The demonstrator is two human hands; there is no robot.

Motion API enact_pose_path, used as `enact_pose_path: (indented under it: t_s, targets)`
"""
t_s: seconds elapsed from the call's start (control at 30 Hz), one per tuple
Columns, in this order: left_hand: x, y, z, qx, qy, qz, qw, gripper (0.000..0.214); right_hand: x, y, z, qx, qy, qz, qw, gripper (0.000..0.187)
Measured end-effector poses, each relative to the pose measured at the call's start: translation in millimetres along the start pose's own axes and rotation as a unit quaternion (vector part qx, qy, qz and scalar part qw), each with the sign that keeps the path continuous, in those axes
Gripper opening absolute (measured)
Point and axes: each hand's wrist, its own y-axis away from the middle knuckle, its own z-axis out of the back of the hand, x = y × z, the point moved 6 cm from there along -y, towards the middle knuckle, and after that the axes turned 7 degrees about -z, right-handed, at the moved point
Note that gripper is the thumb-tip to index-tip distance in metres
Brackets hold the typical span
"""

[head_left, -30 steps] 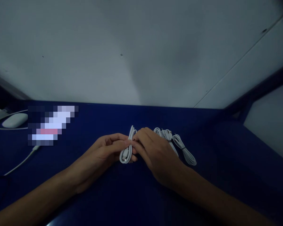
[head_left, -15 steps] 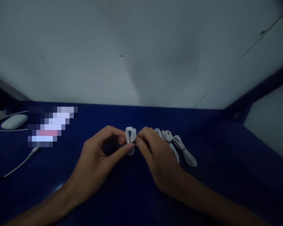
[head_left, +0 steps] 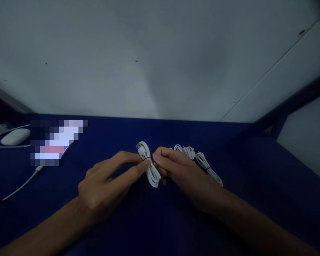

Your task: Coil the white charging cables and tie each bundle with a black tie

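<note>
A coiled white USB cable [head_left: 152, 174] is tilted in front of me, its metal plug at the upper left. My left hand [head_left: 109, 181] pinches the coil's middle from the left between thumb and fingers. Around that middle runs a thin black tie [head_left: 147, 158]. Close against its right side, my right hand [head_left: 176, 163] is closed, thumb to forefinger, on the end of the tie; the fingertips hide most of that end. Beyond the right hand lie several more coiled white cables [head_left: 208, 168], bound with black ties and partly covered by the hand.
On the left of the blue table [head_left: 112, 133] lies a lit, blurred-out device [head_left: 66, 137] with a white cord [head_left: 24, 186] attached. A white rounded object [head_left: 16, 137] sits farther left. A pale wall panel [head_left: 109, 89] rises behind the table.
The cable coil has turned, so its USB plug and the tie around its middle now show. My left hand has lowered and flattened somewhat; my right hand stays close beside the coil.
</note>
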Motion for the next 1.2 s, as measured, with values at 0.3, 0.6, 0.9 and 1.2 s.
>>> enact_pose_path:
  t_s: [0.3, 0.6, 0.9, 1.2]
  targets:
    - [-2, -15, -3.1, -0.021, 0.084, -0.017, 0.996, 0.027, 4, 6, 3, -0.102, 0.065, 0.090, 0.989, 0.039]
    - [16, 3, -22.7, -0.031, 0.410, 0.356, 0.839, 0.017, 20, 23, -4, -0.191, 0.210, 0.274, 0.919, 0.026]
    - [13, 12, -46.5, 0.061, 0.590, 0.449, 0.668, 0.015, 25, 24, -8, -0.228, 0.345, 0.382, 0.827, 0.022]
    - [14, 16, -49.8, 0.082, 0.622, 0.462, 0.627, 0.019, 24, 17, -9, -0.161, 0.394, 0.322, 0.845, 0.025]
